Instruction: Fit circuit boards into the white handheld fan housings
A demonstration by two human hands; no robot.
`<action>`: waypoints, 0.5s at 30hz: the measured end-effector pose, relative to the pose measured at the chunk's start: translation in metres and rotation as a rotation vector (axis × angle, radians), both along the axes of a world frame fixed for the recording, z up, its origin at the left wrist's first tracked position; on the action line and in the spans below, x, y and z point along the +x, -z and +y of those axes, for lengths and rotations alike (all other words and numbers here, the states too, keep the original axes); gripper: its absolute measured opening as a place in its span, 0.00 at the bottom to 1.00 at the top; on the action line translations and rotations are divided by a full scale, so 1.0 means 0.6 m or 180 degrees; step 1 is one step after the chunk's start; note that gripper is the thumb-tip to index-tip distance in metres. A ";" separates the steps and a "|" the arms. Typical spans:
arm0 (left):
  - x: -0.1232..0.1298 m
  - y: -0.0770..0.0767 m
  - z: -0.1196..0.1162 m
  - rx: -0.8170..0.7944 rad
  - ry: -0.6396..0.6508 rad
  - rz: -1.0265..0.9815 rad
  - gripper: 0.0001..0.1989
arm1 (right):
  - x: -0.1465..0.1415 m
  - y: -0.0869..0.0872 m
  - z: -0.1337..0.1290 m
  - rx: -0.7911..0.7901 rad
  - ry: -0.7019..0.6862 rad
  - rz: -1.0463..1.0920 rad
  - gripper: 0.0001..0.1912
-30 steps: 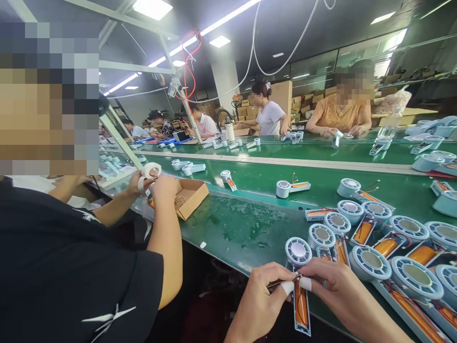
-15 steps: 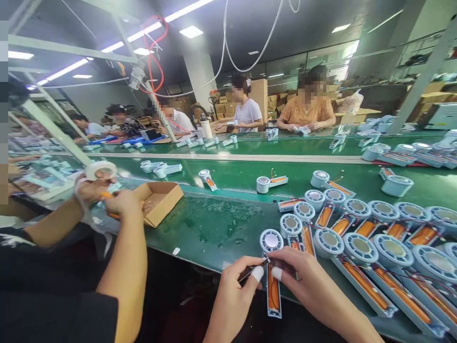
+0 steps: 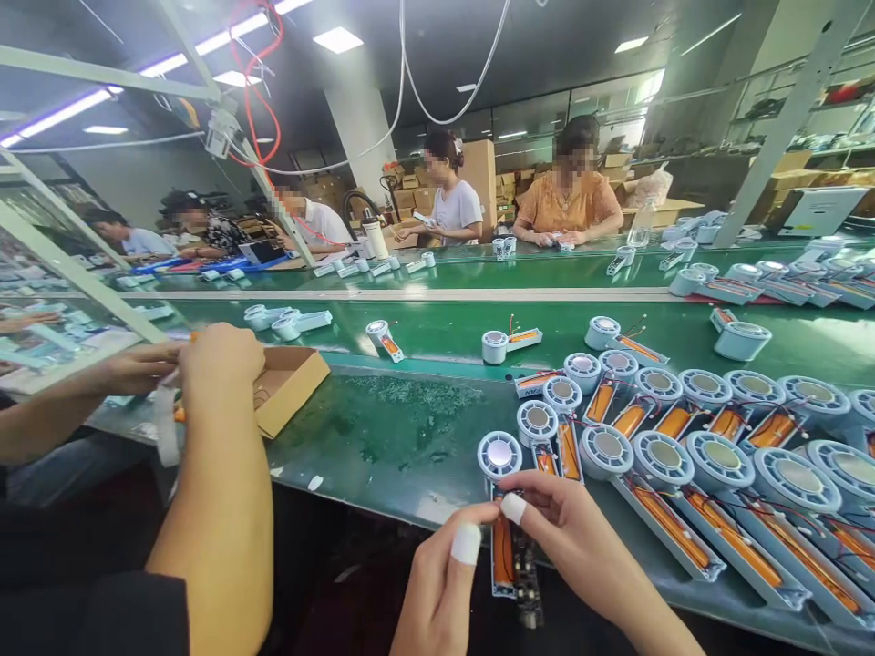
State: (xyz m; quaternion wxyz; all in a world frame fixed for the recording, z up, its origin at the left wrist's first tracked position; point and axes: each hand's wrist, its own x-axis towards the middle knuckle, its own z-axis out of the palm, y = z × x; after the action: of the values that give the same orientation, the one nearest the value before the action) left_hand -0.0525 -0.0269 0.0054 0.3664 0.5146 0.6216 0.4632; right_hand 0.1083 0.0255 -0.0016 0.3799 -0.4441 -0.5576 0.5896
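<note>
In front of me a light-blue handheld fan [image 3: 499, 454] lies with its round head away from me and its opened handle, holding an orange battery, toward me. My left hand [image 3: 441, 574] is at the handle's left side. Its index finger reaches out to touch the upper handle, while the white-capped thumb stands apart. On the other side my right hand [image 3: 571, 528] pinches thumb and index finger together at the handle's top; what they grip is too small to make out. Below that hand a narrow dark circuit board [image 3: 529, 583] hangs alongside the handle.
Several similar opened fans [image 3: 663, 456] crowd the right of the green table [image 3: 383, 465]. A cardboard box [image 3: 293, 392] stands at left, beside a co-worker's arms [image 3: 219, 456] and a white tape roll [image 3: 168, 424]. More fans lie along the belt [image 3: 437, 319]; people sit across it.
My left thumb has lifted off the dark circuit board, which now hangs right of the fan's handle. The co-worker's hands have moved closer together. The view has shifted slightly.
</note>
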 end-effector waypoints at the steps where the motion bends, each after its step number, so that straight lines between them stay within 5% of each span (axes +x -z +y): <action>1: 0.001 0.003 0.004 -0.0117 -0.0027 -0.0013 0.22 | 0.001 0.001 0.002 -0.0001 0.0020 0.0015 0.20; 5: 0.002 0.014 0.030 -0.0435 0.0562 -0.0358 0.21 | 0.002 -0.012 0.000 0.0077 -0.0124 0.0121 0.16; 9: 0.004 0.017 0.040 -0.0850 0.1288 -0.1537 0.21 | 0.005 -0.032 -0.013 0.0051 -0.0370 0.0332 0.20; 15: 0.011 0.015 0.032 -0.0923 0.1413 -0.2529 0.22 | 0.021 -0.023 -0.029 -0.0136 -0.0565 0.0621 0.21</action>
State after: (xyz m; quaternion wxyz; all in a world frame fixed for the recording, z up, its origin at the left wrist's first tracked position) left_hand -0.0457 -0.0078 -0.0035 0.7338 0.3617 0.3666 0.4431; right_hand 0.1210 0.0083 0.0121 0.3691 -0.3416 -0.5424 0.6729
